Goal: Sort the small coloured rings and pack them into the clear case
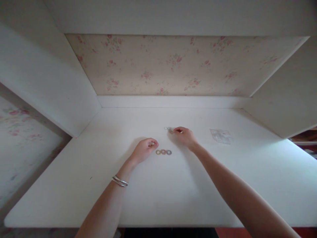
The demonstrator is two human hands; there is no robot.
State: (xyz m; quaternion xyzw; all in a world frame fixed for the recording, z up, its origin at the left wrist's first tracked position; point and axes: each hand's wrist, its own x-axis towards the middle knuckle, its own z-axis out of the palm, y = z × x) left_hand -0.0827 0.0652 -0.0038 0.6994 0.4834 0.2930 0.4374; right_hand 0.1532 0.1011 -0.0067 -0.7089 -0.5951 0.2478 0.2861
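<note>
Plastic bag (221,136) right of hands (184,135)

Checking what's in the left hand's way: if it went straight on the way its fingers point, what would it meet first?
Probably the row of three small rings, just beyond the left hand fingertips; depth is hard to judge.

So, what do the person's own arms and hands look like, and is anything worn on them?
Both arms are bare, with no sleeves in view and no gloves. The left hand has thin silver bangles at its wrist, apparently two. The right hand shows no band or watch. Rings on the fingers are too small to tell.
</note>
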